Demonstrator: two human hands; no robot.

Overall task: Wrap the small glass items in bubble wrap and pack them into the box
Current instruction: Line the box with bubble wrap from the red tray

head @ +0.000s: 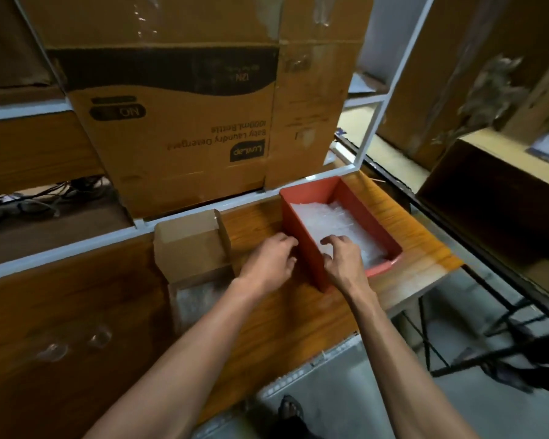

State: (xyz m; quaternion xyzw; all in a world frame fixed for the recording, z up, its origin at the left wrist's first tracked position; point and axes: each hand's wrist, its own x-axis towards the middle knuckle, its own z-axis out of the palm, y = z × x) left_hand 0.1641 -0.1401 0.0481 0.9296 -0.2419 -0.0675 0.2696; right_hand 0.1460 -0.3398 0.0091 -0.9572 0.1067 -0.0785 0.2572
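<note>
The brown wood-grain bench carries everything the job needs, and from how it lies the packing looks barely begun. At its far end sits an orange-red rectangular plastic tray, filled with pale, glossy clear pieces; they are too blurred to say whether they are the glass items, wrapping, or both. Left of the tray stands the small brown cardboard box with its flaps up; nothing packed shows in the part of it that can be seen. Just in front of the box lies a sheet of clear bubble wrap, flat on the bench with nothing rolled in it. Nearer, on the left of the bench, faint rounded glints of clear glass show, unwrapped, though too dim to identify.

The left hand rests against the outside of the tray's near-left wall, fingers curled round the rim, apparently steadying it. The right hand reaches over the near rim into the tray, fingers half-curled above the clear pieces; whether its grip has closed on one cannot be told.

So picking, wrapping and boxing all seem still ahead.
</note>
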